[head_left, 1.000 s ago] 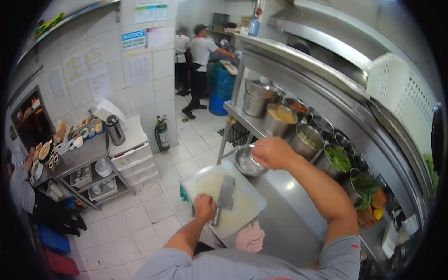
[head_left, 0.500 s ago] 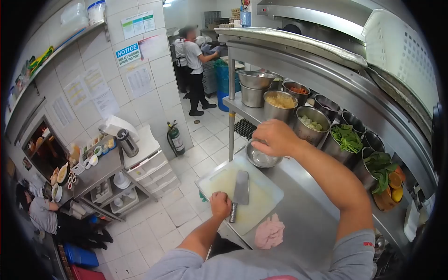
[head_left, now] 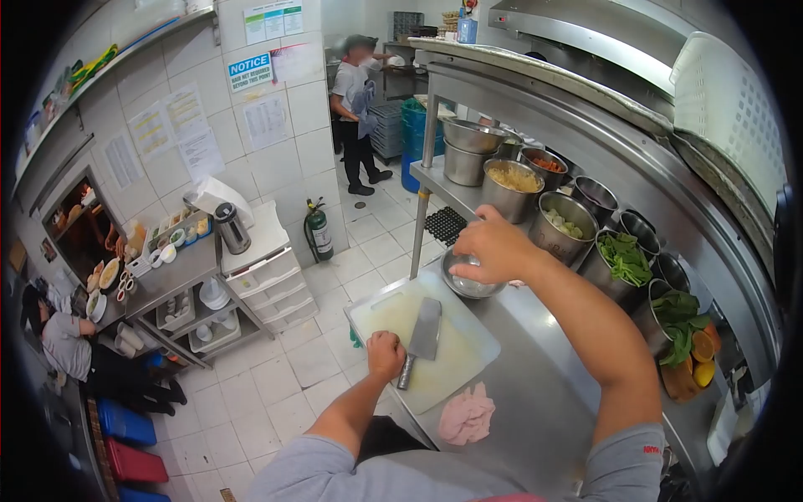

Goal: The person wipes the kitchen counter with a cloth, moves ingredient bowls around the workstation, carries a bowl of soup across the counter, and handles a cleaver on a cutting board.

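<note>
My left hand (head_left: 386, 355) rests, fingers curled, at the left edge of the cutting board (head_left: 456, 356), beside the handle of a cleaver (head_left: 425, 330). The cleaver lies flat on the board, blade away from me. Over a small metal bowl (head_left: 475, 285) at the board's far right corner hangs my right hand (head_left: 493, 248), its fingers bent and the thumb apart from them. Whether it holds anything small cannot be made out. A crumpled pink cloth (head_left: 467, 415) lies on the steel counter (head_left: 527, 381) near my body.
Metal pots with noodle-like food (head_left: 512, 177), cut vegetables (head_left: 562, 224) and leafy greens (head_left: 623, 258) line the right side, with lemons (head_left: 703, 371) nearer. A shelf post (head_left: 421, 226) stands beyond the board. One person (head_left: 354, 109) stands at the back, another (head_left: 71, 343) at far left.
The view has shifted. My right thumb now shows apart from the fingers above the bowl. My left hand stays at the board's edge. The person at the back has turned.
</note>
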`<state>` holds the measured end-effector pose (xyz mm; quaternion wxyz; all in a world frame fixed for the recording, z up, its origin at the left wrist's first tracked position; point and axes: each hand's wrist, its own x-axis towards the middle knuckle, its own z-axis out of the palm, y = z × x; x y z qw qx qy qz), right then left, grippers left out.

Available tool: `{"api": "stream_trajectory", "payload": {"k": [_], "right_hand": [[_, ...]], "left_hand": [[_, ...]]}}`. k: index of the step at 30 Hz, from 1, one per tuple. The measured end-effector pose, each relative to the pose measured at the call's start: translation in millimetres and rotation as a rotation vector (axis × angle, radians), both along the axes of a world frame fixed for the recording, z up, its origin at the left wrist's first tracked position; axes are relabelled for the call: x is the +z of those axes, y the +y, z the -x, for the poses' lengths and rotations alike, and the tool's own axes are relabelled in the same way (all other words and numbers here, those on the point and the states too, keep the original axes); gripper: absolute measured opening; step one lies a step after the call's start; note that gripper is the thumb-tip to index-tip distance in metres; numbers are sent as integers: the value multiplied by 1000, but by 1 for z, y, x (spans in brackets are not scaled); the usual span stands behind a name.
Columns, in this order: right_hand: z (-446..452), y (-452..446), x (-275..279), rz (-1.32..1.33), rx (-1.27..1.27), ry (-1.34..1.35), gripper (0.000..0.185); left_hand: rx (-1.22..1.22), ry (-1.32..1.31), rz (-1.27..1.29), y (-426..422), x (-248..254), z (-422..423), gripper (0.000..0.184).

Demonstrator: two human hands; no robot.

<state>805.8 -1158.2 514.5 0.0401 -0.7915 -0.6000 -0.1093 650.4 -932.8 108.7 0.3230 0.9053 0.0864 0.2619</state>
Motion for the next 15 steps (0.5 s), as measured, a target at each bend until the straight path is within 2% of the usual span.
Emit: {"api": "stream_trajectory", "payload": {"k": [10,15], "right_hand": [[-1,0,-1,32,-9,-30,35],[0,2,0,131,-42,-54,35]], "left_hand": [[22,52,-5,2,1,-4,8],[17,14,34,0,-6,-3,6]]}}
